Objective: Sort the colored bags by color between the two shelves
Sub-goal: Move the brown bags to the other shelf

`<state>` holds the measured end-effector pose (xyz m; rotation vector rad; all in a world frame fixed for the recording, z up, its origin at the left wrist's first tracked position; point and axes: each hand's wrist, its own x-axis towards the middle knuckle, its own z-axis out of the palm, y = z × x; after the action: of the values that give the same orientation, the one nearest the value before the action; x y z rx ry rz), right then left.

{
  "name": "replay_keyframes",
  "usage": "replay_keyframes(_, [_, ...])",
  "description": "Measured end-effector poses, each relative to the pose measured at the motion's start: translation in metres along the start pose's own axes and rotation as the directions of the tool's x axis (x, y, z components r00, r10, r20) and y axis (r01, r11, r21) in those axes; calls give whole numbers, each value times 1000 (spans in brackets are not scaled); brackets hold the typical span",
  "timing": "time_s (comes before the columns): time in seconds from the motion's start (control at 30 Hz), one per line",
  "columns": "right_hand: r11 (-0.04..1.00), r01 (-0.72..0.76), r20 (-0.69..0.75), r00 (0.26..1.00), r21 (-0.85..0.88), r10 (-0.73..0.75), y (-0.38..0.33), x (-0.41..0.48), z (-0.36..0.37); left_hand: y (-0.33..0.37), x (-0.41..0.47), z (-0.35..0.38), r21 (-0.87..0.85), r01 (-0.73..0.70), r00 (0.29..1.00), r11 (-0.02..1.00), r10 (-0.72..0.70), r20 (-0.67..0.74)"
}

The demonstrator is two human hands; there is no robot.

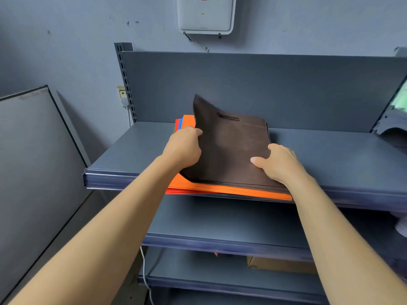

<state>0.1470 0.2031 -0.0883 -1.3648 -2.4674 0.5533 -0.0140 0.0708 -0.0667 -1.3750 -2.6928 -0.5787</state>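
The only label in view was a small white tag (206, 49) on the wall far beyond both hands, too small to read. The white rounded wall box (206, 18) above it bore a reddish and a greenish mark. The left hand (182, 148), arm outstretched, pinched the left edge of a dark brown flat fabric bag (229, 150) and held that side raised. The right hand (277, 164) gripped the bag's right edge, thumb flat on top and fingers curled over the side. Beneath both hands lay a stack of orange flat bags (220, 188) on the grey metal upper shelf (341, 155). Red, blue and green edges (177, 125) showed just beyond the left hand's fingers.
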Motion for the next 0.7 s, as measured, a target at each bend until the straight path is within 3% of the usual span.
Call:
replay_keyframes(0.17, [992, -11, -27, 1000, 126, 14, 5, 5, -2, 11, -13, -12, -210, -191, 957, 959, 135, -255])
replay_keyframes(0.4, [903, 27, -109, 994, 429, 22, 6, 16, -14, 12, -35, -28, -460, -170, 940, 872, 3, -341])
replay_keyframes(0.6, [761, 121, -104, 992, 638, -70, -9, 9, -33, -4, -66, -34, -463, -65, 914, 884, -134, -383])
replay_keyframes(0.7, [802, 286, -189, 958, 525, -218, -26, -8, -35, -14, -83, -34, -340, 15, 906, 940, -157, -393])
